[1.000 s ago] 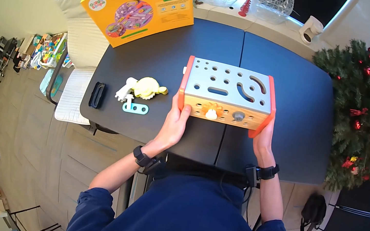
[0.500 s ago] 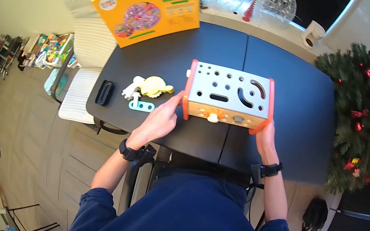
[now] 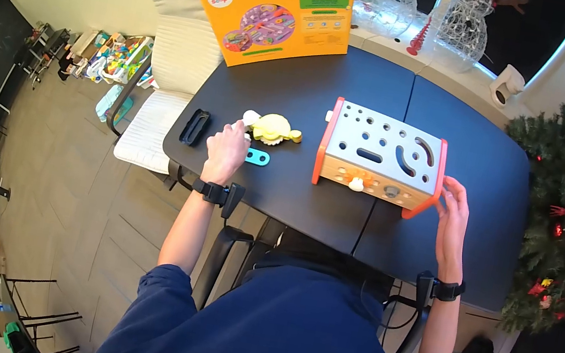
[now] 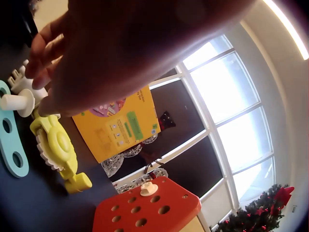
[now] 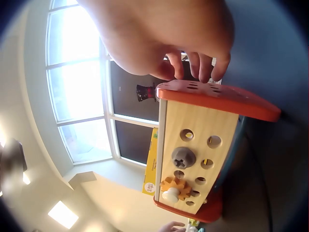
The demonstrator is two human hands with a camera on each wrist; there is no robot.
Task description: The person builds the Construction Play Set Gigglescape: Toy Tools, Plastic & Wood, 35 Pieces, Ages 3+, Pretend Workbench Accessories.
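Note:
The toy box (image 3: 382,149), with a grey top full of holes and slots, stands on the table between red end panels. My right hand (image 3: 454,226) is beside its right panel, fingers bent lightly near the red panel (image 5: 217,96) in the right wrist view. An orange gear (image 5: 176,187) and a grey screw head (image 5: 183,157) sit on its wooden side. Over the small parts is my left hand (image 3: 226,150), fingers loosely bent around a white part (image 4: 24,83). Beside them lie a yellow part (image 3: 272,128) and a teal strip with holes (image 3: 258,158).
A black holder (image 3: 194,127) lies at the table's left edge. The yellow packaging box (image 3: 280,17) stands at the back left. Beyond the right edge is a decorated tree (image 3: 555,217). A white chair (image 3: 156,124) stands at the left.
My left hand has left the toy box and moved left to the small parts. My right hand has loosened from under the right panel. The head view has shifted left.

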